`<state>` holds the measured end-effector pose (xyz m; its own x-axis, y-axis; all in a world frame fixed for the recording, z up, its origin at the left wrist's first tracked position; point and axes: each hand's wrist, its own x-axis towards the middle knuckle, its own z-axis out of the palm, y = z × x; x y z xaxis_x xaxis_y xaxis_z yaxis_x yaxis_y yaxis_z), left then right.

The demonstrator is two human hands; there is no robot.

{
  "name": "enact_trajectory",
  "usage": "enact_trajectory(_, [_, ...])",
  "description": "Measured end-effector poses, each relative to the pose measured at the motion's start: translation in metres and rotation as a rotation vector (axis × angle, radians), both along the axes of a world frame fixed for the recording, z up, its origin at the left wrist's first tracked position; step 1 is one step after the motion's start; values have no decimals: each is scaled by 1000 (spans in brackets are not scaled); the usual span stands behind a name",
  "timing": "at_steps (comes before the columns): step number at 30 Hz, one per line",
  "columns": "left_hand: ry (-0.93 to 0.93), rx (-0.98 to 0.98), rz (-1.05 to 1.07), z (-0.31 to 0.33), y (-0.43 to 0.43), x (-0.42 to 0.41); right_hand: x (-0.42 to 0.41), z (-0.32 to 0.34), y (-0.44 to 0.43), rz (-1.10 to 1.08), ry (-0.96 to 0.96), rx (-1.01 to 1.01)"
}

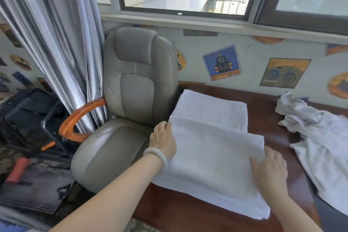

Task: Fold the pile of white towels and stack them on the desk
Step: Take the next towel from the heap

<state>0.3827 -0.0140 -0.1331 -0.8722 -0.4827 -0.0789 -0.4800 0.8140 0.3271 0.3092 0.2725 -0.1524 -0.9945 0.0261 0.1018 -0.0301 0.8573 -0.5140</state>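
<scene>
- Front towel (212, 156): folded, flat on the counter (267, 122) along its left edge. Far edge lapped over the back towel (211, 109), not squared on top of it.
- Left grip (163, 141): at the towel's left edge, fingers curled round the far left corner, holding it.
- Right grip (269, 169): laid flat on the right edge, fingers straight, pressing down and clasping nothing.
- Likely step: squaring this towel onto the one behind.
- Risk: seemingly overhanging the counter edge at the near left corner, above the chair (131, 100); with a leftward pull, could slide off.
- Risk: if dragged by one corner, could open the fold or rumple the towel beneath.
- Risk: if set down crooked, could lean once loaded with more from the loose pile (320, 137) at right.
</scene>
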Motion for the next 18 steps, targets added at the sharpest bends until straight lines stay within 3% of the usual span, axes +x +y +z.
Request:
enact_trajectory(2, [56, -104, -233, -1, 33, -13, 7, 4, -30, 256, 176, 133])
enact_trajectory(6, [-120, -172, -427, -26, 78, -36, 10, -28, -72, 546, 183, 360])
enact_trajectory(13, [-52, -268, -557, -61, 56, -30, 12, -67, -39, 377, 130, 436])
enact_trajectory(16, [-12, -357, -353, -61, 25, -30, 8, -63, -25, 214, 69, 414])
enact_trajectory(18, [-3, -344, -201, -55, 11, -28, 0, -53, -28, 156, 126, 422])
